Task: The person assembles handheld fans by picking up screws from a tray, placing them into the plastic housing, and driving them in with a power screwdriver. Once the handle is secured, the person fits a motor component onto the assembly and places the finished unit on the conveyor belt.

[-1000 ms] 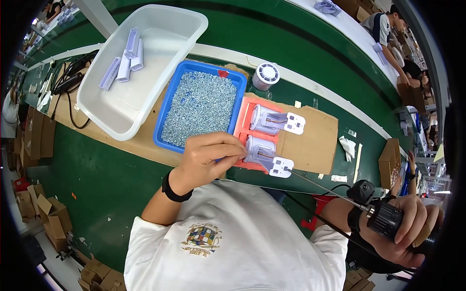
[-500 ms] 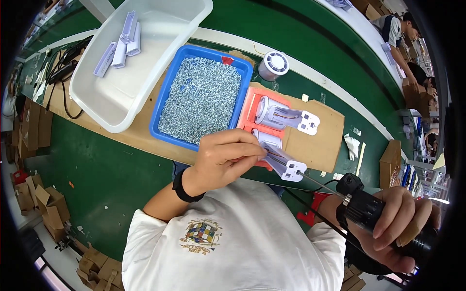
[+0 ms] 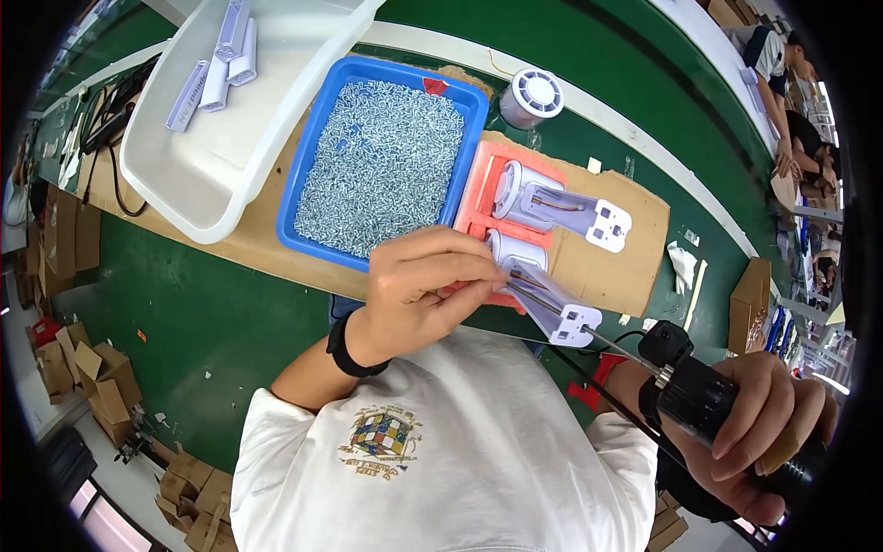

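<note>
My right hand is wrapped round a black electric screwdriver. Its long thin shaft passes through the end plate of the nearer pale lavender plastic housing. At the inner end of that housing, beside the shaft's tip, my left hand has thumb and fingers pinched together; what they hold is too small to make out. A red fixture holds the round base of this housing and of a second housing farther back, in which thin wires show.
Left of the fixture stands a blue tray full of small metal screws. A white tub with several lavender parts is farther left. A round white vented unit stands behind on the green bench. Cardboard lies underneath.
The bench things sit slightly differently in the picture, as the view has shifted a little. Both hands keep the same grip, and the shaft still passes through the nearer housing.
</note>
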Available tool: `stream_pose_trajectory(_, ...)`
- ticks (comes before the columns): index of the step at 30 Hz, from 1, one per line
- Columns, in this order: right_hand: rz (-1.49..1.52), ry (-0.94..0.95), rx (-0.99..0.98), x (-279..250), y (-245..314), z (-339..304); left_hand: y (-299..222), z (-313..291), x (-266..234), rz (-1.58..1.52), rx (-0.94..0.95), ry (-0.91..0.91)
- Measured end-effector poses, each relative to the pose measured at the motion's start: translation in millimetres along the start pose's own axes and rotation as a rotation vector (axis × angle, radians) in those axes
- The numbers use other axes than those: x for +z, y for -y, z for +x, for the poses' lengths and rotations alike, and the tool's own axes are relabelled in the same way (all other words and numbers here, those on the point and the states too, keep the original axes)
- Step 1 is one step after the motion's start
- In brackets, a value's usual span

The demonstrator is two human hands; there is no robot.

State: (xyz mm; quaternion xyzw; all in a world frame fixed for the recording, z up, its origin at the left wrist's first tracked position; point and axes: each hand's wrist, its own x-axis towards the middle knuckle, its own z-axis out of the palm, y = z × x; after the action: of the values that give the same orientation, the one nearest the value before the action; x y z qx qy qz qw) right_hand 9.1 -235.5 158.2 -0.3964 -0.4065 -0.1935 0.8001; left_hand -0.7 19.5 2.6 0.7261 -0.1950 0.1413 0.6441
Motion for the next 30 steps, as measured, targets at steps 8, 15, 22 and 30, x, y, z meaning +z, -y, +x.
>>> stream_pose_trajectory(8,0.075,0.041,0.027,-6.0,3.1,-1.7,1.2,-3.4,3.8,-0.044,-0.043,-0.042)
stream_pose_trajectory(15,0.016,-0.080,0.019,-4.3,17.9,-13.4,-2.7,-3.2,-0.1,-0.002,-0.071,0.011)
stream_pose_trajectory(22,0.070,-0.037,0.034,-5.3,6.0,-6.3,0.0,-1.7,1.8,0.076,0.030,-0.022)
stream_pose_trajectory(30,0.090,-0.048,0.016,-0.8,1.1,-4.6,-3.6,-6.1,9.8,0.054,0.043,-0.098)
